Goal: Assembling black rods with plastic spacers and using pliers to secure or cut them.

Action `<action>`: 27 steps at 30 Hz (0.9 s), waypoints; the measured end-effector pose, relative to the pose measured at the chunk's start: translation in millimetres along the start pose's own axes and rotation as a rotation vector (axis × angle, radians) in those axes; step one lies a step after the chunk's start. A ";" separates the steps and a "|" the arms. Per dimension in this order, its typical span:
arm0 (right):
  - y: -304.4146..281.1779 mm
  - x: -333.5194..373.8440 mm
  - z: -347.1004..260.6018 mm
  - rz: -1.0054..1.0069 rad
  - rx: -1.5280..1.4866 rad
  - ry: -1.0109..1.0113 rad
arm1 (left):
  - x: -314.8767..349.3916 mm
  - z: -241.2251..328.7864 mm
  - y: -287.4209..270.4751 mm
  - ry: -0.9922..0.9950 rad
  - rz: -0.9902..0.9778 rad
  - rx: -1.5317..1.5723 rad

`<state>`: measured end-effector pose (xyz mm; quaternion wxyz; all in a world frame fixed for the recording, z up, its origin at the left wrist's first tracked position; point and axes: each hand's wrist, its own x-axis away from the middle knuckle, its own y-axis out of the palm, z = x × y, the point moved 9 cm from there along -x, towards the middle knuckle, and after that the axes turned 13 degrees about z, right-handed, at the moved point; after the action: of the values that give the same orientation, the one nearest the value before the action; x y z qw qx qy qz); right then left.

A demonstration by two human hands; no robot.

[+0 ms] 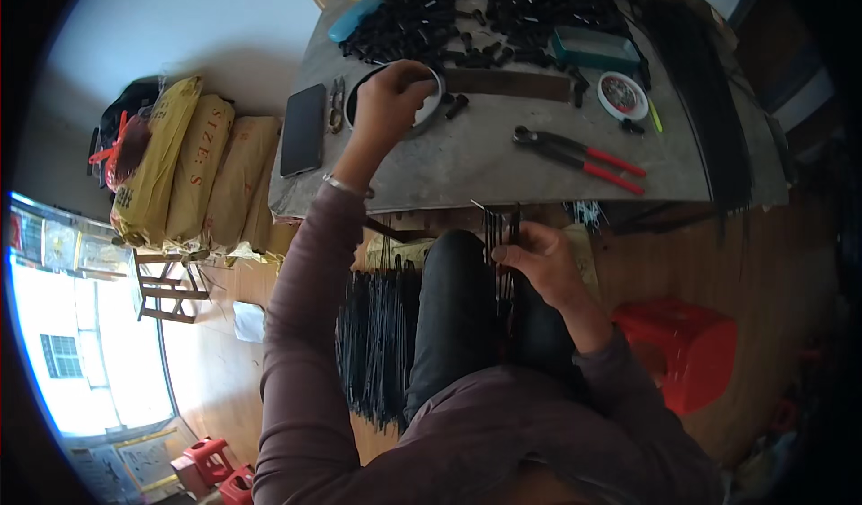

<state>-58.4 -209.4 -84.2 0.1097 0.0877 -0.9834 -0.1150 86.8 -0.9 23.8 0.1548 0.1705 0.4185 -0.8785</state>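
My left hand (pixel 392 96) reaches over a round metal bowl (pixel 432 112) at the table's left. Its fingers are curled together; what they pinch, if anything, is hidden, and so are most of the bowl's contents. Just beyond the table's front edge, above my lap, my right hand (pixel 541 265) is closed around a few thin black rods (pixel 493 232), which stand roughly upright between thumb and fingers. Beside my left leg hangs a thick bundle of similar black rods (pixel 377 348).
Black tubular parts (pixel 539 7) heap along the table's far side, near a teal tray (pixel 594 52). Red-handled pliers (pixel 584 159), a white bowl of small metal pieces (pixel 621 97) and a dark phone (pixel 303 131) lie on the table. A red stool (pixel 691 348) stands right.
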 end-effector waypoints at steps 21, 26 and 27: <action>14.5 22.3 4.2 -0.099 0.027 -0.019 | 183.6 62.3 33.7 -0.863 -0.570 1.541; 15.3 23.9 4.7 -0.082 -0.011 -0.007 | 185.8 60.4 31.2 -0.883 -0.508 1.474; 15.5 23.7 4.6 -0.081 -0.007 -0.008 | 186.2 59.7 31.7 -0.890 -0.518 1.473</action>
<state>-84.5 -198.2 -80.2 0.1013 0.1266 -0.9791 -0.1231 -76.6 -91.0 -42.4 -0.0490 -0.2295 -0.3242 -0.9164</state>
